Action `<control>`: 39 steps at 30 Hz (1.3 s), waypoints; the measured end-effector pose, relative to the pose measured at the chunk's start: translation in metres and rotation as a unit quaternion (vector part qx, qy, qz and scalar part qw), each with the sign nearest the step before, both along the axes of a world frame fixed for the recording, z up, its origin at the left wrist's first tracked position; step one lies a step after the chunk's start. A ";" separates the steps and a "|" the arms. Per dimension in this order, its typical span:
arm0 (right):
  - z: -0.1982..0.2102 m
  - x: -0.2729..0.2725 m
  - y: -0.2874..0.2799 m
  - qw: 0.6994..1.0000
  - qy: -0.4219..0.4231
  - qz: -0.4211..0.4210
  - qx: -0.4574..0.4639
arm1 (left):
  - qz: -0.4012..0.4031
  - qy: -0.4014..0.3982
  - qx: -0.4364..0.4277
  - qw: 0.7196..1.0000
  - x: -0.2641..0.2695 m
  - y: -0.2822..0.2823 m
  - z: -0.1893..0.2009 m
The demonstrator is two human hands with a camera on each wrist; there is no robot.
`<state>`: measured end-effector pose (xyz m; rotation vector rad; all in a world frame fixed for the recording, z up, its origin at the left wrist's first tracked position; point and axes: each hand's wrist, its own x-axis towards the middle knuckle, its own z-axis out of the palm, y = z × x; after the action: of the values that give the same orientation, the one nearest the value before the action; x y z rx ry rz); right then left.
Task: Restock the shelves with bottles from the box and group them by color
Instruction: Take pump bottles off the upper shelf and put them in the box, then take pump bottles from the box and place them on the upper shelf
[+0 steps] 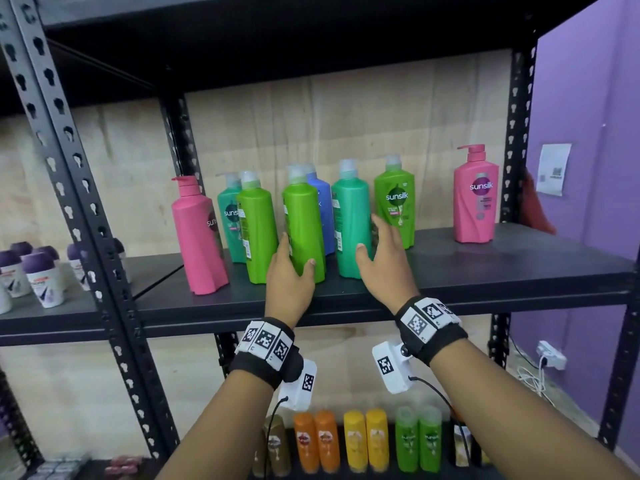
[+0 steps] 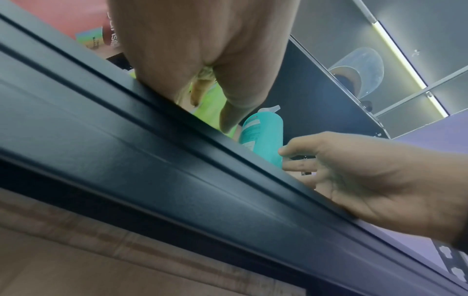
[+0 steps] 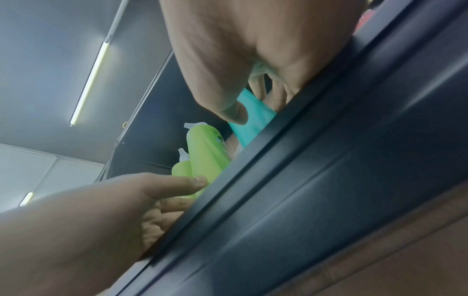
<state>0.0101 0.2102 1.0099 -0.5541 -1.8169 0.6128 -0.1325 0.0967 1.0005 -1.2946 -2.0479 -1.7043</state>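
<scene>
On the middle shelf (image 1: 450,271), in the head view, my left hand (image 1: 289,278) grasps the lime-green bottle (image 1: 303,223) low on its body, thumb in front, fingers behind. My right hand (image 1: 384,261) is spread, thumb against the teal bottle (image 1: 351,220) and fingers reaching past its right side; I cannot tell whether they wrap it. Both bottles stand upright near the shelf's front edge. A second lime bottle (image 1: 258,230) stands just left, a pink bottle (image 1: 197,237) beyond it. A blue bottle (image 1: 322,209) and a labelled green bottle (image 1: 394,202) stand behind; another pink bottle (image 1: 474,199) stands well apart to the right, with bare shelf between. Purple wall (image 1: 588,133) bounds the right side.

Left wrist view: the shelf's front lip (image 2: 177,180) crosses the frame; my left thumb lies on the lime bottle, and my right hand (image 2: 367,180) shows fingers extended beside the teal bottle (image 2: 263,136).

Right wrist view: my right thumb presses the teal bottle (image 3: 255,120); my left hand (image 3: 101,220) pinches the lime-green bottle (image 3: 205,156).
</scene>
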 end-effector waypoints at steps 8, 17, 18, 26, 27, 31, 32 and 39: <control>-0.012 0.045 -0.032 0.993 -0.005 0.023 0.113 | -0.001 0.043 0.099 0.994 0.029 -0.032 -0.019; -0.099 0.094 -0.044 0.932 -0.334 0.011 0.143 | -0.034 0.125 -0.105 0.986 0.059 -0.069 -0.106; -0.115 0.095 -0.042 0.922 -0.366 0.020 0.125 | -0.034 0.112 -0.142 0.983 0.058 -0.070 -0.121; -0.227 0.103 -0.043 0.849 -0.521 0.082 -0.026 | -0.051 0.065 -0.421 0.903 0.067 -0.072 -0.237; -0.240 0.105 -0.046 0.837 -0.536 0.095 -0.051 | -0.054 0.061 -0.448 0.890 0.070 -0.075 -0.250; -0.290 0.119 -0.062 0.788 -0.584 0.134 -0.140 | -0.082 0.027 -0.532 0.842 0.080 -0.089 -0.300; -0.304 0.123 -0.067 0.781 -0.590 0.137 -0.156 | -0.090 0.012 -0.554 0.827 0.082 -0.094 -0.313; -0.381 0.149 -0.101 0.710 -0.644 0.150 -0.243 | -0.116 -0.052 -0.635 0.762 0.101 -0.130 -0.383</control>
<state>0.1589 0.1089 0.6287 -1.2637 -3.1340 1.0905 -0.0312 -0.0328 0.6174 -1.7419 -3.3433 -0.1302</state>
